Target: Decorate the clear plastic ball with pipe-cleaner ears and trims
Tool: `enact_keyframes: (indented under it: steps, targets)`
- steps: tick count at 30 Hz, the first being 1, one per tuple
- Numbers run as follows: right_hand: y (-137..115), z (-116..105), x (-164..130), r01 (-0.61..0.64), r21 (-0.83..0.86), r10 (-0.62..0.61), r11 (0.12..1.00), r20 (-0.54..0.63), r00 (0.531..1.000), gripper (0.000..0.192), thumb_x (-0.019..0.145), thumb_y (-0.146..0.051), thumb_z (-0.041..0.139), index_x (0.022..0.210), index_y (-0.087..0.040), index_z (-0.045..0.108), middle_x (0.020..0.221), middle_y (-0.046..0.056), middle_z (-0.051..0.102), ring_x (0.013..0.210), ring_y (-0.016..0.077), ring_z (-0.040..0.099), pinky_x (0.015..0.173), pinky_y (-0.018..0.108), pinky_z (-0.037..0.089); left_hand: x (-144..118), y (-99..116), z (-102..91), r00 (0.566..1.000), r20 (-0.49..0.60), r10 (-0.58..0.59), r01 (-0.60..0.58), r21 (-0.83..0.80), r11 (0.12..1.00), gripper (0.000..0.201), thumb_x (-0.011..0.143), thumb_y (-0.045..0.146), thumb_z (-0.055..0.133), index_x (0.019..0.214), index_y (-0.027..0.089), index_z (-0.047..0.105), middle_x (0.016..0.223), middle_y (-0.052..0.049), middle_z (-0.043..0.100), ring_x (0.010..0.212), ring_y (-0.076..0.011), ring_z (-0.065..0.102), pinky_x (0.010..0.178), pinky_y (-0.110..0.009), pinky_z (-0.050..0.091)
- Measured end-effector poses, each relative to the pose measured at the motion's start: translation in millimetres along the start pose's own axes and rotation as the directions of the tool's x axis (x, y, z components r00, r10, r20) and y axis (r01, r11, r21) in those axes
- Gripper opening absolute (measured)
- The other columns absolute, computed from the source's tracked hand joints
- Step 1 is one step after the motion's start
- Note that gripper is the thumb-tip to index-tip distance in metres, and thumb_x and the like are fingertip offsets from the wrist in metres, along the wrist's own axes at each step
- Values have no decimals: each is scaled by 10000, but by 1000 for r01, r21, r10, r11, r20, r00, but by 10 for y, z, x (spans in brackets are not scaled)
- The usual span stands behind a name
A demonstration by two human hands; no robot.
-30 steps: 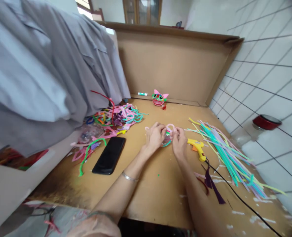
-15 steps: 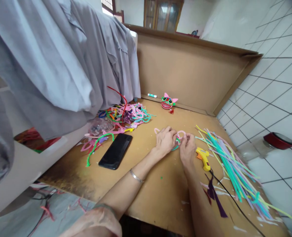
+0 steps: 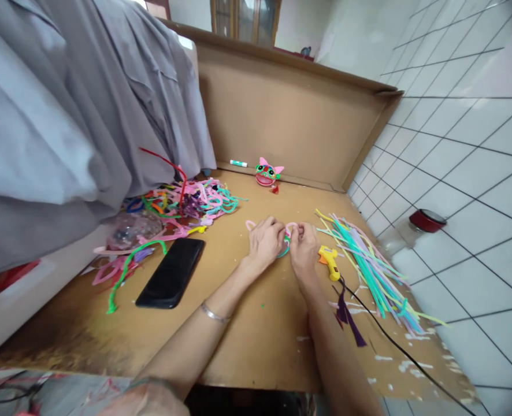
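Note:
Both of my hands are at the middle of the brown work surface, bent over a small pipe-cleaner piece (image 3: pixel 284 249) with pink loops and a green and teal edge. My left hand (image 3: pixel 265 241) lies over its left side with the fingers curled down on it. One pink loop (image 3: pixel 249 225) sticks out past those fingers. On the other side, my right hand (image 3: pixel 304 248) pinches the second pink loop (image 3: pixel 291 226) between thumb and fingertips. My fingers cover much of the piece. Just right of my right hand lies a yellow hot glue gun (image 3: pixel 329 263).
A black phone (image 3: pixel 171 273) lies left of my arms, near a heap of coloured pipe cleaners (image 3: pixel 199 199). Straight pipe cleaners (image 3: pixel 368 266) form a bundle at right. A finished animal-face figure (image 3: pixel 267 173) and a glue stick (image 3: pixel 238 163) sit by the cardboard wall (image 3: pixel 282 110).
The view has swung to the right, so everything sits further left in the picture. Both hands stay on the pipe-cleaner piece, and my right fingers have closed further over the right pink loop.

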State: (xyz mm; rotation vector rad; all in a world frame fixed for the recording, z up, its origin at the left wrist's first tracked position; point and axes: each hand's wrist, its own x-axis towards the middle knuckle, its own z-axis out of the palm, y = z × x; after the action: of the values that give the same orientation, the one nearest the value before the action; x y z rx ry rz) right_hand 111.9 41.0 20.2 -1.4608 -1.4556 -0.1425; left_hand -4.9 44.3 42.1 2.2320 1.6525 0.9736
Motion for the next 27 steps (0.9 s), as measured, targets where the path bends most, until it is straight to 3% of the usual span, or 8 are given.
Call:
enact_keyframes:
  steps: [9, 18, 27]
  targets:
    - [101, 51, 5, 34, 51, -30, 998, -75, 997, 247, 922, -310, 437, 716, -222, 542, 727, 36, 616, 706, 182, 541, 682, 298, 418, 10, 38, 6, 1000, 25, 17, -19, 64, 998, 272, 934, 262, 451, 869, 213, 710, 961, -62, 657, 893, -187, 589, 755, -303, 384]
    - [61, 55, 14, -80, 150, 93, 985, -80, 992, 200, 867, -284, 482, 703, -209, 568, 730, 39, 639, 715, 183, 569, 714, 311, 451, 34, 27, 16, 1000, 24, 20, -21, 33, 999, 258, 921, 245, 469, 899, 204, 724, 965, -68, 657, 905, -194, 592, 773, -309, 403]
    - [29, 7, -109, -252, 243, 255, 937, 20, 967, 214, 845, -359, 518, 889, -178, 622, 816, 69, 680, 721, 188, 610, 696, 310, 482, 56, -26, -13, 1000, 6, -2, 2, -33, 999, 244, 911, 260, 496, 920, 194, 731, 978, -66, 668, 921, -205, 600, 797, -318, 427]
